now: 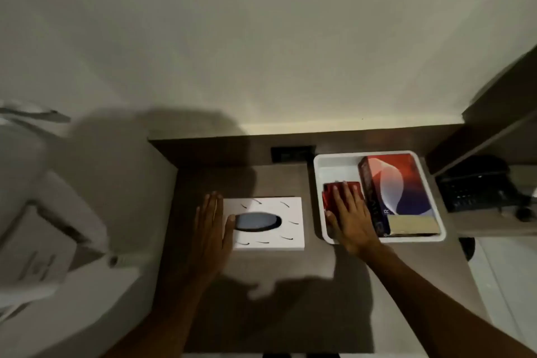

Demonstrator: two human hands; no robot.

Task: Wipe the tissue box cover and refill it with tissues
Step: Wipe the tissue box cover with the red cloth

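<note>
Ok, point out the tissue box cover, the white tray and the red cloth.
tissue box cover (286,229): head view, white top face right of the oval opening.
white tray (321,166): head view, far left corner of its rim.
red cloth (329,192): head view, left edge beside the right hand's fingers.

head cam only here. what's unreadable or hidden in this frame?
1. Red item in the white tray: the right hand covers most of it; cloth or packet, grip unclear.
2. Tissue box cover: the dark oval opening hides what is inside; the left hand covers its left edge.
3. Red and blue box: print too blurred to read.
4. Black device at right: dim, details lost.
</note>
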